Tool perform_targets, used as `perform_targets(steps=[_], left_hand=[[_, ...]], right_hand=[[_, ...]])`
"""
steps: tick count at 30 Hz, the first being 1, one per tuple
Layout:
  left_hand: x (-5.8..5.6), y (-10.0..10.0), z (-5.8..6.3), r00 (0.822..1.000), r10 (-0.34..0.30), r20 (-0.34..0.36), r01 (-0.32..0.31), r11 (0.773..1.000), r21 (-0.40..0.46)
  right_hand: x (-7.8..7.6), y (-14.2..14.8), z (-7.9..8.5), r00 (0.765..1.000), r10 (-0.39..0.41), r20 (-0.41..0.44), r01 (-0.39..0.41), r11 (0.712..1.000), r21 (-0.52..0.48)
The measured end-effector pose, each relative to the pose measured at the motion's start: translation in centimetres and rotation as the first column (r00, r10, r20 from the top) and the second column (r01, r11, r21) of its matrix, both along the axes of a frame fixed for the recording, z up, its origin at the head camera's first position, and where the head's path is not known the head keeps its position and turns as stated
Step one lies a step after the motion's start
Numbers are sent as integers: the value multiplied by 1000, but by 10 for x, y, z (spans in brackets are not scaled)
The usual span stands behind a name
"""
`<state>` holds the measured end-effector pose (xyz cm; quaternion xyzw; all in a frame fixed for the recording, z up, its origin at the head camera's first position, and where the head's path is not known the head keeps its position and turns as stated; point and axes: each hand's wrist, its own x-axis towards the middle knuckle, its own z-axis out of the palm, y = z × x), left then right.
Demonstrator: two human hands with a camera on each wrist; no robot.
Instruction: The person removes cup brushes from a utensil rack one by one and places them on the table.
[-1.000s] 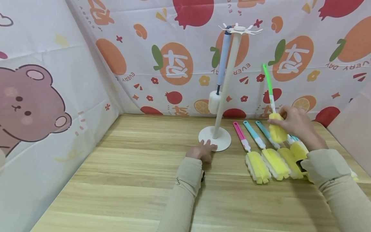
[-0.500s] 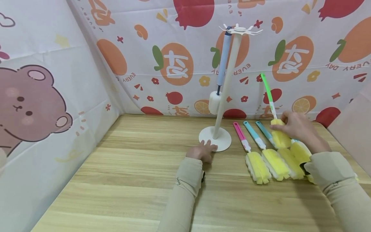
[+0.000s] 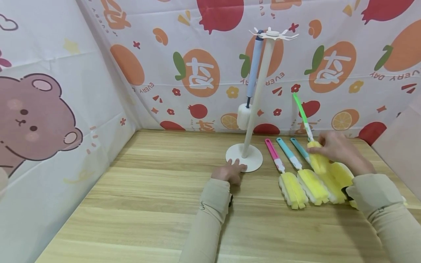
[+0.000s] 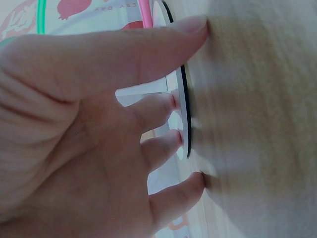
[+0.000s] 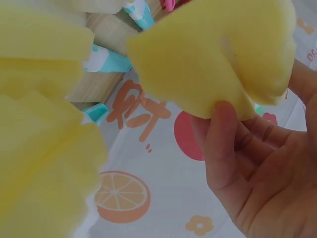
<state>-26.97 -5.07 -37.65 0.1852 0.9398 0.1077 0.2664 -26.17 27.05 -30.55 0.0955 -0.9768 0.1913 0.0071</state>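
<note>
My right hand [image 3: 338, 146] pinches the yellow sponge head of a sponge brush [image 3: 300, 111], thumb on one side and fingers on the other. Its green handle points up and leans left. In the right wrist view the sponge head [image 5: 208, 59] fills the top, with the thumb pressed against its lower edge. My left hand [image 3: 227, 171] has its fingers spread at the round white base of a rack [image 3: 252, 160]. Two of its fingertips rest on that base in the left wrist view, while the thumb [image 4: 148, 54] reaches past its edge.
From the rack's hooked top hangs a light blue brush [image 3: 254, 69] with a white head. Right of the rack lie a pink-handled sponge brush [image 3: 292, 190], a blue-handled one [image 3: 312, 186] and several more, partly under my right arm. A printed cloth [image 3: 200, 106] stands behind the table.
The green-handled brush has come down, its handle tip tilting further left, and its sponge head now overlaps the lying brushes. My right hand lowered with it. The left hand stays put.
</note>
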Motion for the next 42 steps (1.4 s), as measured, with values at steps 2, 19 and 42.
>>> perform_targets(steps=[2, 19, 42], left_hand=[[0, 0, 0, 1000, 2, -1, -2, 1000, -1], [-1, 1, 2, 1000, 21, 10, -21, 1000, 6], [-1, 0, 0, 1000, 28, 12, -28, 1000, 14]], right_hand=[[0, 0, -1, 1000, 9, 24, -9, 1000, -1], [5, 5, -7, 987, 42, 157, -48, 998, 35], [7, 3, -23, 944, 106, 312, -128, 990, 51]])
